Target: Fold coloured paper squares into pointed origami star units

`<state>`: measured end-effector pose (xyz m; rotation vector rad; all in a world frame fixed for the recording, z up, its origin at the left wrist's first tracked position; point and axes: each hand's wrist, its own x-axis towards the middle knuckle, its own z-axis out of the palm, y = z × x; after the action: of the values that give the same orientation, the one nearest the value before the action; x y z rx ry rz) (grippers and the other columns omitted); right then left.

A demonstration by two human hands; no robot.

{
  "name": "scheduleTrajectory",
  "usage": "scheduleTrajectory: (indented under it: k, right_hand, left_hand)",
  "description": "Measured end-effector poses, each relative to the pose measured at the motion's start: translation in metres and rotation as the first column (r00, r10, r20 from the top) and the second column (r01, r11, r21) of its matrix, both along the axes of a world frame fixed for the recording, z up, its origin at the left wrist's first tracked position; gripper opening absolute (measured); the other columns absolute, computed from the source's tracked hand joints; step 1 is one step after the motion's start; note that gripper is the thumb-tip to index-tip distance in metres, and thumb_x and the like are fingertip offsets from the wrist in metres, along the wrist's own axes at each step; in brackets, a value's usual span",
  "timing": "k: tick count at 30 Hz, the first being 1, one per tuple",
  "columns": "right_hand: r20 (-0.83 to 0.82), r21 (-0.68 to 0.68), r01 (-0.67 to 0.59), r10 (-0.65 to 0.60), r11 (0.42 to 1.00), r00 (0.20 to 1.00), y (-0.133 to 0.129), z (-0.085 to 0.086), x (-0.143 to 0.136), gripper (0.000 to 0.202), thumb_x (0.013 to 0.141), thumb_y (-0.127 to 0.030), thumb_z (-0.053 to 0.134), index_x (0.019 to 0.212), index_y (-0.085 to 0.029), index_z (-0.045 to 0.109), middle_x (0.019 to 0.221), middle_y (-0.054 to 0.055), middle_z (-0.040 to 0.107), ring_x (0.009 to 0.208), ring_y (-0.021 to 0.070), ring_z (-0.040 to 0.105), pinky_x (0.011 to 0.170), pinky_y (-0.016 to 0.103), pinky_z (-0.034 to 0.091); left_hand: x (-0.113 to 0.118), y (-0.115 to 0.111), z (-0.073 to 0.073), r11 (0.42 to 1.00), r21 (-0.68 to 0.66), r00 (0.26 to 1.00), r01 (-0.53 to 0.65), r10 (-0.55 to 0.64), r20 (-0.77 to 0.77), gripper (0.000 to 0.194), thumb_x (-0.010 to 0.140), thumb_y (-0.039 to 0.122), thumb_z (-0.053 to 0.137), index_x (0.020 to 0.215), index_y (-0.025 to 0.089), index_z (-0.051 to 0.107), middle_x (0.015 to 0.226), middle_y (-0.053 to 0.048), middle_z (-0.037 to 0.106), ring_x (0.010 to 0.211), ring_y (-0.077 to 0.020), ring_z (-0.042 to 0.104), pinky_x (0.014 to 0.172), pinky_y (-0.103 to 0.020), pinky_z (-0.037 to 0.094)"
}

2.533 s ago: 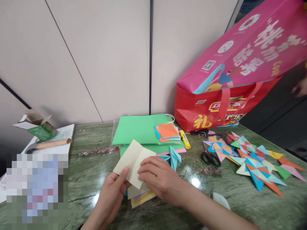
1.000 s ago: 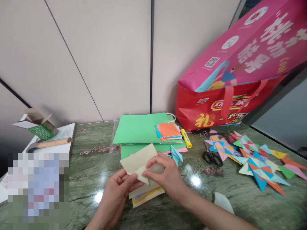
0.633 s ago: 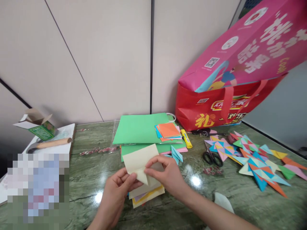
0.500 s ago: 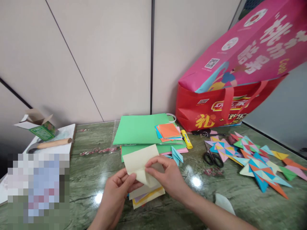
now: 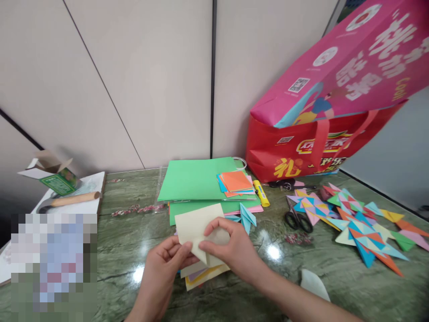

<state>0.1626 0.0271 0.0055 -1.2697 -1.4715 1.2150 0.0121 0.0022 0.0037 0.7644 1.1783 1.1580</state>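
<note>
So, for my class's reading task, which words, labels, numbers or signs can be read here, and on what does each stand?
"Cool", final mark unclear: pink bag.
"礼", in yellow: red bag.
"家", in the white logo, other characters partly behind the strap: red bag.
"欢乐", in black: red bag.
Too small or blurred: pink bag's white characters, QR codes, print on the green box and yellow tube.
</note>
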Motion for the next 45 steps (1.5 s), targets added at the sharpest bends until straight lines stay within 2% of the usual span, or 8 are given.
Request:
scheduleTrajectory:
  k: [6, 11, 26, 31, 35, 38, 40, 45]
  right_hand:
    - [-0.006, -0.015, 0.0, 0.0, 1.0, 1.0, 0.0007, 0.0005, 0.0003, 0.017, 0.057, -0.016, 0.07, 0.067, -0.017, 0.057, 0.065, -0.003, 0.055, 0.06, 0.0121, 0.048, 0.055, 0.02, 0.036]
    - [-0.009, -0.008, 0.005, -0.005, 1.0, 1.0, 0.001, 0.0001, 0.0001, 0.018, 0.057, -0.013, 0.069, 0.068, -0.018, 0.055, 0.067, -0.004, 0.055, 0.062, 0.0124, 0.048, 0.056, 0.02, 0.036]
    - [0.034, 0.038, -0.021, 0.019, 0.999, 0.999, -0.001, -0.0016, 0.0017, 0.02, 0.062, -0.016, 0.067, 0.075, -0.019, 0.053, 0.072, -0.004, 0.055, 0.067, 0.0132, 0.049, 0.06, 0.021, 0.037]
    - [-0.036, 0.058, -0.003, 0.006, 0.998, 0.999, -0.0017, -0.0056, 0.0022, 0.048, 0.062, -0.013, 0.066, 0.105, -0.026, 0.049, 0.095, -0.003, 0.059, 0.078, 0.0151, 0.055, 0.069, 0.025, 0.043]
    - [-0.127, 0.057, -0.012, 0.019, 0.998, 0.992, -0.0028, -0.0063, 0.0009, 0.079, 0.065, -0.013, 0.065, 0.132, -0.031, 0.028, 0.114, 0.0, 0.056, 0.095, 0.0166, 0.056, 0.083, 0.029, 0.044]
    - [-0.158, 0.07, -0.004, 0.015, 0.998, 0.987, -0.0025, -0.0052, 0.0004, 0.089, 0.064, -0.012, 0.065, 0.137, -0.028, 0.018, 0.119, 0.002, 0.054, 0.101, 0.0171, 0.055, 0.088, 0.03, 0.044]
    - [-0.156, 0.066, 0.009, 0.002, 0.998, 0.988, -0.0017, -0.0046, 0.0006, 0.092, 0.063, -0.012, 0.066, 0.138, -0.026, 0.015, 0.121, 0.004, 0.052, 0.102, 0.018, 0.055, 0.088, 0.031, 0.044]
    - [-0.102, 0.02, 0.015, -0.013, 1.0, 0.995, -0.0004, -0.005, 0.0009, 0.087, 0.062, -0.014, 0.067, 0.136, -0.021, 0.022, 0.118, 0.007, 0.054, 0.098, 0.0207, 0.057, 0.085, 0.033, 0.046]
  left_hand:
    - [-0.0007, -0.0006, 0.0018, 1.0, -0.011, 1.0, 0.005, -0.005, -0.016, 0.018, 0.06, 0.027, 0.077, 0.069, 0.013, 0.069, 0.066, -0.004, 0.074, 0.063, -0.0185, 0.068, 0.065, -0.026, 0.055]
    - [-0.0005, -0.0006, 0.0037, 0.999, -0.048, 0.999, -0.023, 0.024, 0.026, 0.028, 0.055, 0.021, 0.08, 0.08, 0.013, 0.07, 0.071, -0.006, 0.075, 0.066, -0.0184, 0.068, 0.064, -0.024, 0.054]
    - [-0.0031, 0.0007, -0.0022, 0.995, -0.071, 0.997, -0.072, 0.072, -0.001, 0.022, 0.049, 0.022, 0.083, 0.06, 0.013, 0.066, 0.058, -0.002, 0.072, 0.055, -0.0124, 0.064, 0.057, -0.019, 0.053]
    - [-0.0038, 0.0001, -0.0033, 0.994, -0.069, 0.996, -0.09, 0.091, 0.012, 0.022, 0.051, 0.021, 0.082, 0.057, 0.013, 0.063, 0.058, -0.002, 0.072, 0.055, -0.0119, 0.064, 0.057, -0.019, 0.053]
    - [-0.0047, 0.0003, -0.0038, 0.994, -0.07, 0.996, -0.089, 0.09, 0.01, 0.021, 0.052, 0.02, 0.082, 0.056, 0.013, 0.062, 0.057, -0.001, 0.072, 0.054, -0.0112, 0.064, 0.057, -0.018, 0.053]
    - [-0.0046, 0.0004, -0.0043, 0.995, -0.058, 0.996, -0.087, 0.087, 0.006, 0.02, 0.053, 0.019, 0.081, 0.057, 0.013, 0.062, 0.057, -0.001, 0.072, 0.054, -0.011, 0.064, 0.057, -0.017, 0.053]
    - [-0.0041, 0.0001, -0.0046, 0.997, -0.047, 0.998, -0.065, 0.065, 0.005, 0.02, 0.055, 0.019, 0.08, 0.068, 0.013, 0.067, 0.064, -0.003, 0.074, 0.059, -0.0131, 0.066, 0.059, -0.019, 0.053]
    - [-0.0034, -0.0008, -0.0049, 0.998, -0.024, 0.998, -0.053, 0.052, -0.039, 0.027, 0.055, 0.02, 0.08, 0.079, 0.012, 0.069, 0.07, -0.006, 0.075, 0.063, -0.0161, 0.067, 0.059, -0.021, 0.054]
